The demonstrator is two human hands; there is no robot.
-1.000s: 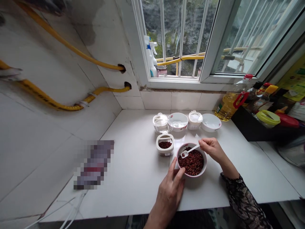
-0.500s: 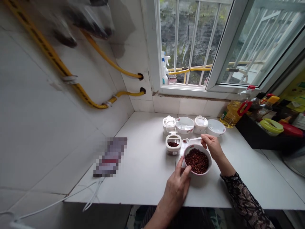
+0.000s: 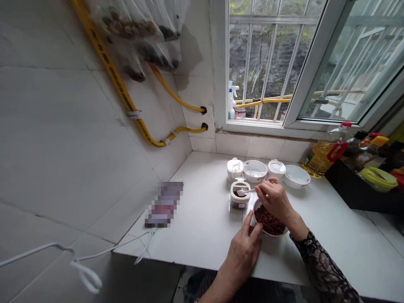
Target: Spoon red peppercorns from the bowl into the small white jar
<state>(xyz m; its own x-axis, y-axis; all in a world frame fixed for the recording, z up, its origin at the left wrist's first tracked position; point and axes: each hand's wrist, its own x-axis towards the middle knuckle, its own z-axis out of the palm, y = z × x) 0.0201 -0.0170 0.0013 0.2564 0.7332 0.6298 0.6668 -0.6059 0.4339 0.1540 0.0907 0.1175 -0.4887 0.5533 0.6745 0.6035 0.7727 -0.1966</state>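
My left hand (image 3: 244, 250) steadies a white bowl (image 3: 274, 235), fingers and thumb against its left side. Dark red dried grains, resembling Sichuan peppercorns (image 3: 270, 221), fill much of the bowl. Between the fingers of my right hand (image 3: 276, 200) is the handle of a small white spoon (image 3: 241, 192). The spoon's scoop is at the mouth of a clear seasoning jar (image 3: 240, 205) with a white rim and its lid raised. Similar dark red grains lie inside this jar. My right hand hides the bowl's far side.
Behind stand two white-filled jars (image 3: 234, 172) (image 3: 277, 169) and two white bowls (image 3: 255, 171) (image 3: 297, 176). An oil bottle (image 3: 318, 158) and a black box (image 3: 347, 185) of bottles are at right. A pixelated object (image 3: 166, 204) and white cable (image 3: 145, 248) lie left.
My right hand has moved the spoon leftward from above the bowl's far rim to the jar's mouth. My left hand stays on the bowl. The camera view has shifted.
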